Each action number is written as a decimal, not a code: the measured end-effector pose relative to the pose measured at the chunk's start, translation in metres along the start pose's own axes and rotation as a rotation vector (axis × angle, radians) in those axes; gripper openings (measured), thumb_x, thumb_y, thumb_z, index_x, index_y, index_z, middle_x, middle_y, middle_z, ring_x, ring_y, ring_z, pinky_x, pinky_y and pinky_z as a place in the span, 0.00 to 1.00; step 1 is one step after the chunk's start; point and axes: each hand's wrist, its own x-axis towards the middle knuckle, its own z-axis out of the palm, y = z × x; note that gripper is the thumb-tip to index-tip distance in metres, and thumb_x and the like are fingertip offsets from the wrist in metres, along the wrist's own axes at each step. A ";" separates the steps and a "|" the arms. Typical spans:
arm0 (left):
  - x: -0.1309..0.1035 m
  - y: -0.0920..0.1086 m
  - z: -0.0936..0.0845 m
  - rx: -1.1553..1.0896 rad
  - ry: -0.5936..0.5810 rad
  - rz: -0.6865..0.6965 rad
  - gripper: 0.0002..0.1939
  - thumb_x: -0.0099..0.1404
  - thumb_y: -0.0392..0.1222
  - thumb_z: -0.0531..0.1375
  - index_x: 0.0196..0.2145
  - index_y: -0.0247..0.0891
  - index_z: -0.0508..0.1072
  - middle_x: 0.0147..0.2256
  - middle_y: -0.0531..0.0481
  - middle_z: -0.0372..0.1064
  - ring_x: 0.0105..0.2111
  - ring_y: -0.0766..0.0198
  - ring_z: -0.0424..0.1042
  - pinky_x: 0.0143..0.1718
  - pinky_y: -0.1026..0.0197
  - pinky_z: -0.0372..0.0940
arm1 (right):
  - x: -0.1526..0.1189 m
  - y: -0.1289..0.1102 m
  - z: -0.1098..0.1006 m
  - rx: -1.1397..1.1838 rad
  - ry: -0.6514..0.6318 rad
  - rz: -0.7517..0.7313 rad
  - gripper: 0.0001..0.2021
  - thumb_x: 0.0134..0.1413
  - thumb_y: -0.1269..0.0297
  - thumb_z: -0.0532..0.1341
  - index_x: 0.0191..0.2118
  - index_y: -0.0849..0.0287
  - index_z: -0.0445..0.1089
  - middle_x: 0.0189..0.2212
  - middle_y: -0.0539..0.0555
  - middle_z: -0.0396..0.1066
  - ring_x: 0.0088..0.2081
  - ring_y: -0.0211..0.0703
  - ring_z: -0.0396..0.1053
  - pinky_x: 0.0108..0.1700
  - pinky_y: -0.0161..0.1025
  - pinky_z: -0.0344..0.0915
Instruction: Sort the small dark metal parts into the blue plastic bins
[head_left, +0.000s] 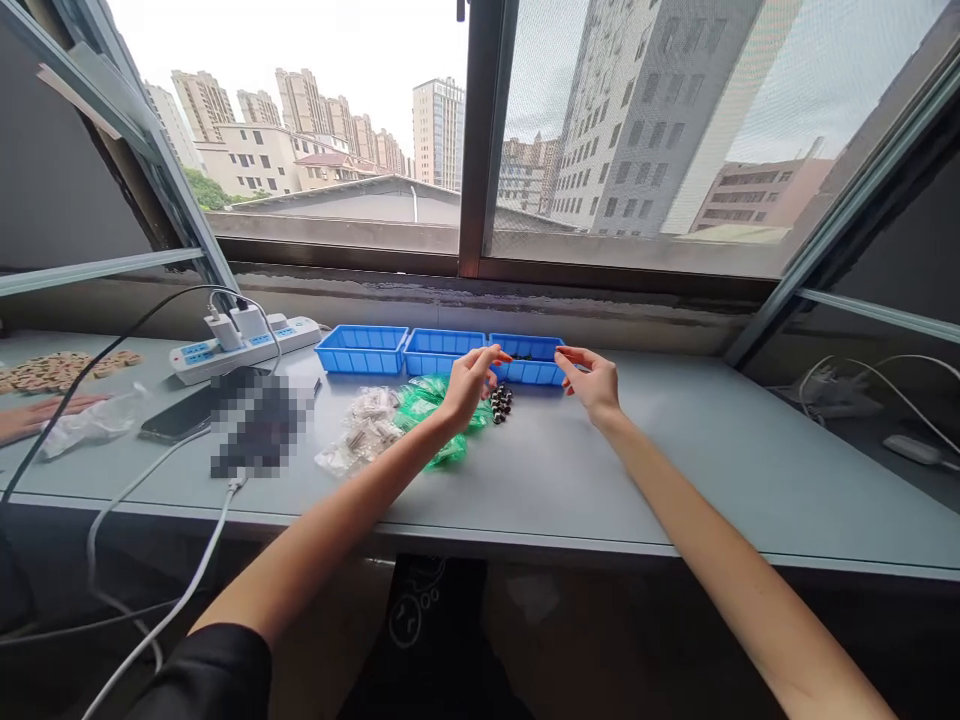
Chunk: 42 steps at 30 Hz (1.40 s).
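Observation:
Both of my hands are at the rightmost blue bin [536, 374], one at each end. My left hand [469, 388] has its fingers closed at the bin's left edge, covering that corner. On the right, the thumb and forefinger of my right hand [594, 382] pinch the bin's right end. Some small dark pieces [520, 357] lie inside this bin. Just in front of it, a small heap of black and silvery pieces [501, 404] rests on the table. Green plastic bags [420, 408] lie under and beside my left hand.
A middle blue bin [442, 345] and a left blue bin [361, 352] line the back. Clear bags [364, 432] lie near the green ones. At left are a power strip [255, 350], phone [176, 412], cables and another person's hand [56, 410].

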 end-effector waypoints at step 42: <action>0.018 0.013 -0.025 -0.029 -0.368 -0.144 0.14 0.54 0.49 0.54 0.23 0.35 0.67 0.27 0.50 0.62 0.19 0.71 0.60 0.16 0.67 0.46 | -0.001 0.004 -0.001 -0.489 -0.261 -0.463 0.09 0.47 0.69 0.57 0.31 0.57 0.75 0.35 0.53 0.72 0.19 0.34 0.59 0.28 0.37 0.60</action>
